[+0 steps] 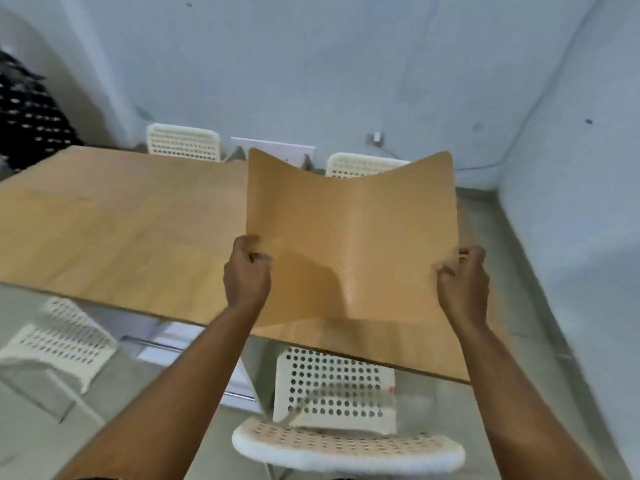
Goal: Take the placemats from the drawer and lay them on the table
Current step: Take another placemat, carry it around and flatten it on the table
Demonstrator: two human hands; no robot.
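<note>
A tan, finely textured placemat is held up in the air over the right part of the wooden table. It sags along its middle, and its two far corners curl upward. My left hand grips its near left edge and my right hand grips its near right edge. The mat hides the table's far right part. No drawer is in view.
A white perforated chair stands tucked under the near table edge just below my arms. Another white chair is at the near left. Two more chairs stand behind the table against the wall. Grey floor runs along the right.
</note>
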